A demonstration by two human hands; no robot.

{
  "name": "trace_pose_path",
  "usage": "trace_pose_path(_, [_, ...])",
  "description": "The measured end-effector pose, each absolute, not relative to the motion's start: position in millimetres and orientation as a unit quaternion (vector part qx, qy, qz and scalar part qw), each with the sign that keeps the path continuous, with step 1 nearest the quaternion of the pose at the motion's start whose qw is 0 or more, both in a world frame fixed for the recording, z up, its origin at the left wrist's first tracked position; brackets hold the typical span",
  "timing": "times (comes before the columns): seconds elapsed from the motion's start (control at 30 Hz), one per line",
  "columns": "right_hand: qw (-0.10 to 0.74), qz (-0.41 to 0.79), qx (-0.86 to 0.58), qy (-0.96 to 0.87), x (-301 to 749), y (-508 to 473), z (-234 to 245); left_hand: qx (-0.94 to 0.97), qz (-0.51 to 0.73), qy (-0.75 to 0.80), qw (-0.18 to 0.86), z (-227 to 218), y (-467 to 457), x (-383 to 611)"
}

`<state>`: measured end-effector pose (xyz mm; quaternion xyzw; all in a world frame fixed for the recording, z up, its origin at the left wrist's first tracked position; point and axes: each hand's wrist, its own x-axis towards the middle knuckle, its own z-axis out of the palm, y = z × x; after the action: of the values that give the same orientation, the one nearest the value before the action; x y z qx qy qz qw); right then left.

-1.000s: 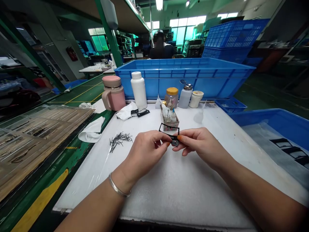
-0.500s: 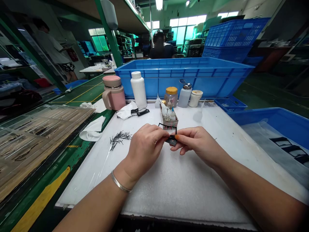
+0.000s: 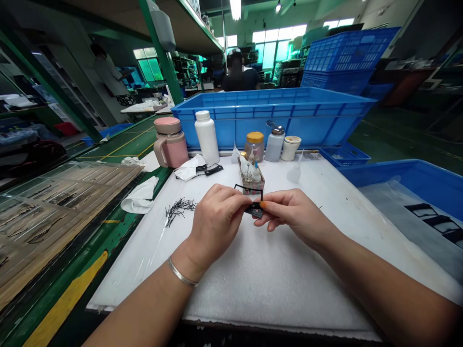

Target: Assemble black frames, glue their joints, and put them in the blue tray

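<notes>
Both my hands hold a small black rectangular frame (image 3: 256, 210) above the white work surface. My left hand (image 3: 220, 217) is closed, thumb and fingers pinching at the frame's left side; its fingertips are partly hidden, so I cannot tell if a small piece is in them too. On the other side, my right hand (image 3: 289, 212) grips the frame's right edge between thumb and fingers. Thin black strips (image 3: 180, 208) lie in a loose pile left of my left hand. Just beyond the frame stands a small box (image 3: 252, 183) of bottles and tools.
Along the back are a pink mug (image 3: 171, 144), a white bottle (image 3: 207, 137), a yellow-lidded jar (image 3: 255, 144), a pump bottle (image 3: 274, 145) and a white tub (image 3: 291, 148). Behind them is a large blue crate (image 3: 289, 113). More black frames (image 3: 434, 221) lie at right. Two people are in the background.
My hands keep nearly the same hold on the black frame. The view has shifted slightly, and a person at the far left has moved to the right.
</notes>
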<state>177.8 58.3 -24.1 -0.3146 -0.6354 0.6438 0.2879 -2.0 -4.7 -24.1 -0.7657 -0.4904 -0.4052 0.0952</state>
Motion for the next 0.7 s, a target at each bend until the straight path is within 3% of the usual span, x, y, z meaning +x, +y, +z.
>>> trace_pose_path(0.53, [0.302,0.624,-0.288,-0.66,180.6,55.9,-20.1,-0.76,-0.436,-0.473,0.092,-22.8,-5.0,-2.2])
trace_pose_path(0.7, [0.307,0.614,-0.295,-0.665,183.2,55.6,-16.0,-0.696,-0.491,-0.524,-0.01,-22.3,-2.3,-3.8])
